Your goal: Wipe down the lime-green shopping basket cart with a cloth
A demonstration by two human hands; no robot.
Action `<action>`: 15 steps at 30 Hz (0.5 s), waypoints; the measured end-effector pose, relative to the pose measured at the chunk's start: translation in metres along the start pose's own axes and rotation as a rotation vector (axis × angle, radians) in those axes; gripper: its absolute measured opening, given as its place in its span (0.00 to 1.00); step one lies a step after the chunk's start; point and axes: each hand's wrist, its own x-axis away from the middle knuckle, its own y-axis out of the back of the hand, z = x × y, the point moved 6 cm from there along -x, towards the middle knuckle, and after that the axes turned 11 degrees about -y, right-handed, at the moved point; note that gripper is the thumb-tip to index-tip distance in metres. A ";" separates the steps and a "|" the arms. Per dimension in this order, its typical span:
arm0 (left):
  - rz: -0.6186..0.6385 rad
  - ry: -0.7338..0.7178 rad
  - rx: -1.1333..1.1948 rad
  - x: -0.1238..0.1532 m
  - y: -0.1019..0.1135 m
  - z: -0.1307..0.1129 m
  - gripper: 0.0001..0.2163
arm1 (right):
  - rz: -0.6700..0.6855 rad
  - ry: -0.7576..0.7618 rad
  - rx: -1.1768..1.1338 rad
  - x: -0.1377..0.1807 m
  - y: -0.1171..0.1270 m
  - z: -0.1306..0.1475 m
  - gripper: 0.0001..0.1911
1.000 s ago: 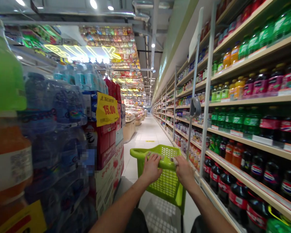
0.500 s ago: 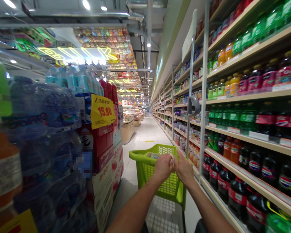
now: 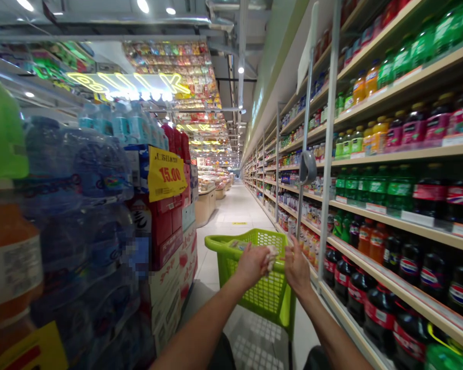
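Left hand (image 3: pixel 253 263) pinches a crumpled white wad (image 3: pixel 271 255), probably soft and light, at the cart (image 3: pixel 219 242) rim, right hand (image 3: pixel 296 266) loosely open beside it on that stiff plastic edge.

The camera on my head looks forward and slightly down the aisle (image 3: pixel 236 209), with my left hand (image 3: pixel 254 263), right hand (image 3: pixel 298 268) and green cart (image 3: pixel 268 297) near, shelves (image 3: pixel 389 215) on the right.

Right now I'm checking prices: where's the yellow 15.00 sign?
Head view, left side: the yellow sign sits on stacked red cartons, beside wrapped water bottles.
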 end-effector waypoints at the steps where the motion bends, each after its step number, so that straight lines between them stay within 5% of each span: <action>1: -0.020 0.063 -0.023 0.006 0.009 0.014 0.13 | 0.010 -0.005 -0.006 0.000 -0.001 -0.002 0.29; 5: -0.108 0.339 -0.109 0.021 0.033 0.052 0.13 | 0.036 -0.021 -0.053 0.001 -0.004 -0.002 0.28; 11: -0.016 -0.068 -0.026 -0.005 -0.010 -0.015 0.12 | -0.032 -0.012 -0.023 0.003 0.004 -0.002 0.27; 13: 0.000 -0.143 -0.019 -0.002 -0.010 -0.016 0.12 | -0.035 -0.012 -0.030 0.002 0.009 -0.006 0.27; 15: -0.019 -0.063 -0.034 0.008 0.004 0.008 0.12 | -0.018 -0.020 -0.055 0.000 0.013 -0.009 0.27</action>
